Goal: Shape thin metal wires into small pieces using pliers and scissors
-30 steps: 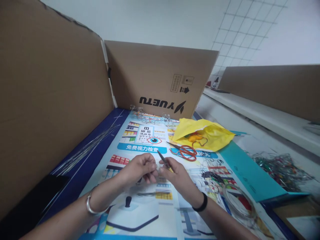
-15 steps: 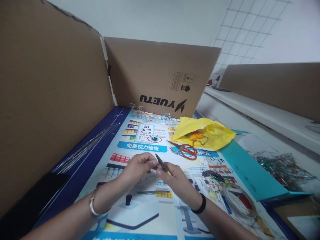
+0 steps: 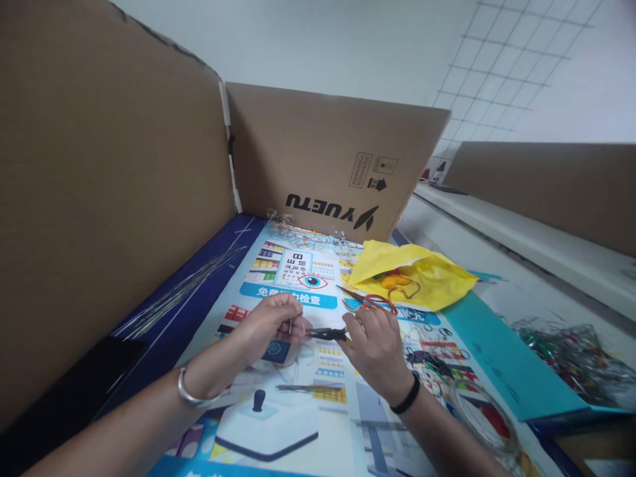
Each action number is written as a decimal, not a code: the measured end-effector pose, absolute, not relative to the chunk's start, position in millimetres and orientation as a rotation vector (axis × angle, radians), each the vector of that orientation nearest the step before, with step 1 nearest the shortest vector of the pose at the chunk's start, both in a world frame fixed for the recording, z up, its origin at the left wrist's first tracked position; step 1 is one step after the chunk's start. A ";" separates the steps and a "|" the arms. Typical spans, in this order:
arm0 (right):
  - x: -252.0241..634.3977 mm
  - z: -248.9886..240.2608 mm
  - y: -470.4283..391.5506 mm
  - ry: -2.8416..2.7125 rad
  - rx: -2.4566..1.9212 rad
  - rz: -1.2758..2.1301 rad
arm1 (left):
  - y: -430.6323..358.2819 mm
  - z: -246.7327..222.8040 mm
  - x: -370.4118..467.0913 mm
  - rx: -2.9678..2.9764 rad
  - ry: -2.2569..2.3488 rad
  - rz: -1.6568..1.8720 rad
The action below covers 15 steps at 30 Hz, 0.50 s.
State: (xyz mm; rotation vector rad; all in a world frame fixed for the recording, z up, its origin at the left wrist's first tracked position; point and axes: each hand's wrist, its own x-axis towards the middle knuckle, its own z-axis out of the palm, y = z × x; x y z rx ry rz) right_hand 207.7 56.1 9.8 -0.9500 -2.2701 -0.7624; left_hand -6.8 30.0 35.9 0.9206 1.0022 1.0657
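Note:
My left hand [image 3: 279, 321], with a silver bangle at the wrist, pinches a thin wire over the printed sheet [image 3: 278, 434]. In my right hand [image 3: 375, 348], which has a black band at the wrist, are black-jawed pliers [image 3: 325, 334]. Their tips point left and reach the fingers of my left hand, beside the wire. Whether the jaws grip the wire cannot be made out. Just behind my right hand lie red-handled scissors [image 3: 365, 299]. Several thin dark pieces [image 3: 308, 387] lie on the sheet below my hands.
A yellow bag [image 3: 437, 278] with orange thread lies behind the scissors. Long wires [image 3: 183, 291] lie at the left. A wire coil [image 3: 484, 421] and a tangled heap [image 3: 576, 358] are at the right. Cardboard panels [image 3: 328, 146] stand at the back and left.
My right hand has moved right and turned. The pliers, which pointed up and left, now lie nearly level, their tips at my left hand. The whole view has shifted slightly.

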 end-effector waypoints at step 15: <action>207.6 13.4 54.2 -2.286 -0.903 -0.880 | 31.7 21.9 -3.5 0.865 1.042 1.011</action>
